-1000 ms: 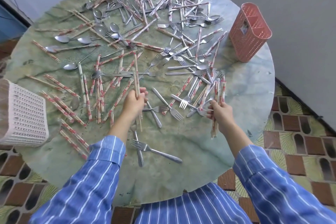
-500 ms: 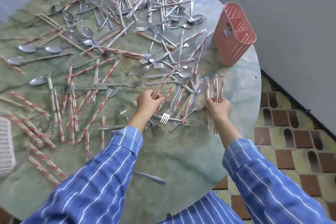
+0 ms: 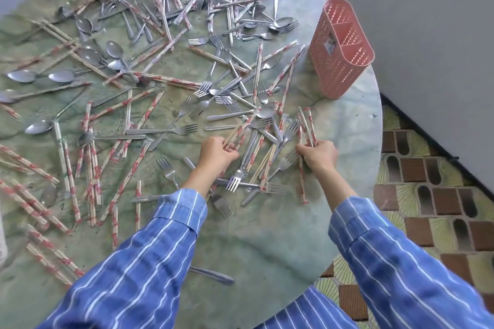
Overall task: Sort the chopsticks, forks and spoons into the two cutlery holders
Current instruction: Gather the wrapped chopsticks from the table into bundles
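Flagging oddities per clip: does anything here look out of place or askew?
Nothing looks damaged. The pink cutlery holder stands near the right rim of the table, visible compartments empty, while chopsticks, forks and spoons lie scattered across the top. That fits an unfinished sort.

A round green-marbled desk (image 3: 267, 248) carried scattered chopsticks (image 3: 257, 69), forks (image 3: 184, 129) and spoons (image 3: 115, 48) (many overlapping), all left of the upright pink holder (image 3: 339, 51).

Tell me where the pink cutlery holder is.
Head view: the pink cutlery holder stands on the table, at its far right edge, beyond the right hand.
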### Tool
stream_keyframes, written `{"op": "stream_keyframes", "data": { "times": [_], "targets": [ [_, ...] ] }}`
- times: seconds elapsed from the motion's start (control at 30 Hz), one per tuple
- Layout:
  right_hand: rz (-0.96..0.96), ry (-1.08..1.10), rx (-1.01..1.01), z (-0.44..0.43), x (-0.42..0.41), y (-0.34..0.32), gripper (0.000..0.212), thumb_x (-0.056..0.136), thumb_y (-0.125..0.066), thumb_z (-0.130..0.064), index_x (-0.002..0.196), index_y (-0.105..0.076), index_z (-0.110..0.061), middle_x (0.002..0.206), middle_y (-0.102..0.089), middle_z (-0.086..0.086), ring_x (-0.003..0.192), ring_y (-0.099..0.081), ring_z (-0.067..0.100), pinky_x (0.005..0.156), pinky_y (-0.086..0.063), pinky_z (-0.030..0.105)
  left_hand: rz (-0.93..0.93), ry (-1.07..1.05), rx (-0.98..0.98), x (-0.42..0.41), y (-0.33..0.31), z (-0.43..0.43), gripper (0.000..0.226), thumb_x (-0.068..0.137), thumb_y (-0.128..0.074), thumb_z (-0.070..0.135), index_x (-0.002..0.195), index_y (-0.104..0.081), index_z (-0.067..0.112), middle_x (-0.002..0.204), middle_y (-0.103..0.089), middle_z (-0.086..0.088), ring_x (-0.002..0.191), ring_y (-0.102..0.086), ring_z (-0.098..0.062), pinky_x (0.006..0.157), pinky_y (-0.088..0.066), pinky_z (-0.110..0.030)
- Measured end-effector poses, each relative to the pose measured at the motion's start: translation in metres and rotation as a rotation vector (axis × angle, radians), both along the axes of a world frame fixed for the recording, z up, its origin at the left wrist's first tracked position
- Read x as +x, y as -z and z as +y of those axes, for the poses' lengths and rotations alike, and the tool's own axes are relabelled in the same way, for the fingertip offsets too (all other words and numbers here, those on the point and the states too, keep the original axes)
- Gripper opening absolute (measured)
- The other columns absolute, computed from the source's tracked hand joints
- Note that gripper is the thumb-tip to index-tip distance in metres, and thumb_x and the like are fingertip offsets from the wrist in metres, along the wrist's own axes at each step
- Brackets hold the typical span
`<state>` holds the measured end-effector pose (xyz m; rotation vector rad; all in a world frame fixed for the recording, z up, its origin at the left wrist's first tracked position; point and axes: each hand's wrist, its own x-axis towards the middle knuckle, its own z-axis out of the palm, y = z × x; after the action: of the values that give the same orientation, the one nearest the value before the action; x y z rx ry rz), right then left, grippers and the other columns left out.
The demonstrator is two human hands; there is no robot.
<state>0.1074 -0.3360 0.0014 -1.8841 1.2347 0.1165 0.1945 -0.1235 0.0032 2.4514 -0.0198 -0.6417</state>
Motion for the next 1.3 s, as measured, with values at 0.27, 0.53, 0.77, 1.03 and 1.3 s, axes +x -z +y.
{"op": "stream_keyframes", "data": {
  "times": [0.27,0.53,0.77,1.03,1.3],
  "targets": [
    [-0.151,0.122,0.050,-0.010,-0.014,-0.004,0.021,0.081,-0.062,-0.022,0.085,-0.070,-0.003,0.063,-0.063,-0.005,0.058,-0.054,0.010,0.055,-0.041,0.024,0.140,-0.021,-0.237,0.015,-0.004,0.026,0.011,0.091,-0.063,0.026,0.100,-0.063,0.020,0.084,-0.069,0.002,0.079,-0.064,-0.017,0.064,-0.050,-0.028],
    [-0.242,0.052,0.244,0.015,-0.014,-0.007,0.022,0.096,-0.055,-0.023,0.082,-0.064,-0.009,0.068,-0.064,0.001,0.055,-0.056,0.011,0.054,-0.046,0.022,0.203,-0.400,-0.863,0.018,-0.013,0.028,0.008,0.099,-0.050,0.014,0.104,-0.055,0.013,0.078,-0.072,0.003,0.066,-0.066,-0.007,0.067,-0.055,-0.024],
    [-0.121,-0.092,0.153,0.053,-0.005,0.009,0.026,0.086,-0.067,-0.032,0.079,-0.066,-0.007,0.060,-0.060,0.003,0.059,-0.061,0.021,0.068,-0.057,0.038,-0.045,-0.533,-1.013,0.025,-0.018,0.023,0.017,0.099,-0.050,0.026,0.111,-0.056,0.015,0.098,-0.072,-0.001,0.082,-0.069,-0.016,0.073,-0.056,-0.029],
    [0.008,-0.127,0.103,0.061,0.000,0.009,0.027,0.078,-0.073,-0.029,0.074,-0.069,-0.003,0.059,-0.062,0.005,0.058,-0.065,0.023,0.061,-0.058,0.037,0.041,-0.366,-0.760,0.020,-0.019,0.010,0.021,0.097,-0.051,0.039,0.096,-0.056,0.019,0.067,-0.053,0.005,0.049,-0.044,-0.006,0.049,-0.039,-0.022],
    [-0.146,0.136,0.687,0.024,-0.026,-0.006,0.019,0.080,-0.071,-0.004,0.072,-0.055,-0.008,0.050,-0.040,0.002,0.036,-0.034,0.010,0.037,-0.031,0.020,-0.025,-0.001,-0.269,0.006,-0.016,-0.023,0.025,0.087,-0.064,0.043,0.083,-0.064,0.018,0.075,-0.065,-0.002,0.069,-0.058,-0.018,0.063,-0.044,-0.028]
  ]
}}
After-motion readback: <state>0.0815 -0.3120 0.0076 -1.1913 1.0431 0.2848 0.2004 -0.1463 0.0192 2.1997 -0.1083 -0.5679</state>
